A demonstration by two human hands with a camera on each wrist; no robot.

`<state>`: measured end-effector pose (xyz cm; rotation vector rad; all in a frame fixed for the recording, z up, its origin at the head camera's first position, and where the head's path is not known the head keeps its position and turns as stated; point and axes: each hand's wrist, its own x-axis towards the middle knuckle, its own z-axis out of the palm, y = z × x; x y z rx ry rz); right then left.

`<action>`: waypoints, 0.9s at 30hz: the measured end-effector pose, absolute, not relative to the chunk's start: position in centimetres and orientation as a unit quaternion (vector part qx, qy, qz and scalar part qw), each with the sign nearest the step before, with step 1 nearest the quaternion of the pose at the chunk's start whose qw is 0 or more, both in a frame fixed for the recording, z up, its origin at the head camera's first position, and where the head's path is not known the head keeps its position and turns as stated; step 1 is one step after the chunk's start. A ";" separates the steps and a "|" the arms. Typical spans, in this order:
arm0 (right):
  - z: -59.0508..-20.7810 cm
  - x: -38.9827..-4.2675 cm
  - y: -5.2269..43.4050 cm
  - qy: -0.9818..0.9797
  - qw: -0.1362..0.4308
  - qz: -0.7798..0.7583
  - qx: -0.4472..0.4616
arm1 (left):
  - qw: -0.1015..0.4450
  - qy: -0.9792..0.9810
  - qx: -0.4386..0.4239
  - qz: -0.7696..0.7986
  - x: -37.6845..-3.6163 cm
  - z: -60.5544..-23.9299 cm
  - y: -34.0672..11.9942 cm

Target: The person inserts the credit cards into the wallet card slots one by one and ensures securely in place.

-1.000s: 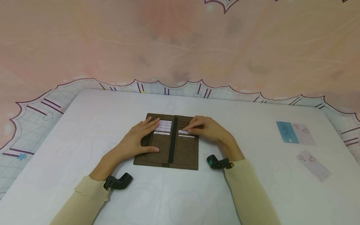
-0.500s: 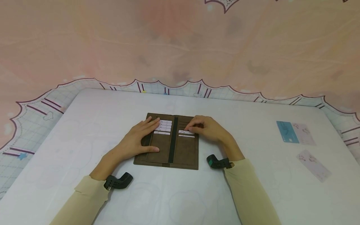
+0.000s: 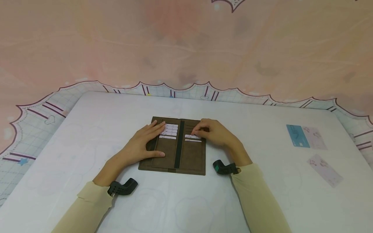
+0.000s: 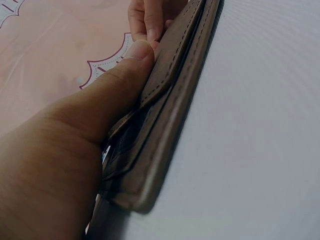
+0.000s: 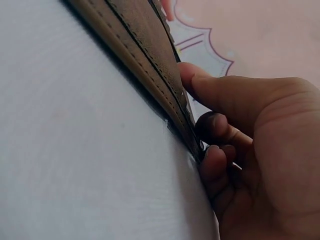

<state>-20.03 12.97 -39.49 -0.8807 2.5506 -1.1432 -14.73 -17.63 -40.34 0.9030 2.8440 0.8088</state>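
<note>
Right grip: right hand, thumb and index finger bent together, pinching the top edge of the upper right card.
Left grip: left hand, fingers straight and thumb spread, pressing on the left panel, holding nothing.
Wallet: brown wallet, lying unfolded on the white worktop between both hands, dark band down its middle.
Left slots: a column of white cards with dark marks, too small to read.
Right slots: the upper right card, and a lower card showing only a thin strip.
Far right: blue card with pale lettering, illegible; pink-patterned card just beside it; another patterned card tilted, nearer the person.
</note>
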 end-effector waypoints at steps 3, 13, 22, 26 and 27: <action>-39.5 -20.1 13.0 0.867 0.114 -0.387 -0.294 | 0.026 0.920 0.289 0.262 -14.7 -40.4 -17.6; -39.4 -20.1 13.0 0.865 0.124 -0.390 -0.290 | 0.027 0.922 0.285 0.261 -14.8 -40.5 -17.6; -39.5 -20.2 12.7 0.877 0.120 -0.381 -0.268 | 0.029 0.922 0.282 0.265 -14.8 -40.4 -17.6; -39.6 -20.1 12.6 0.880 0.121 -0.384 -0.253 | 0.027 0.920 0.284 0.268 -14.7 -40.5 -17.6; -39.6 -20.1 12.6 0.879 0.122 -0.386 -0.251 | 0.026 0.920 0.285 0.267 -14.7 -40.5 -17.6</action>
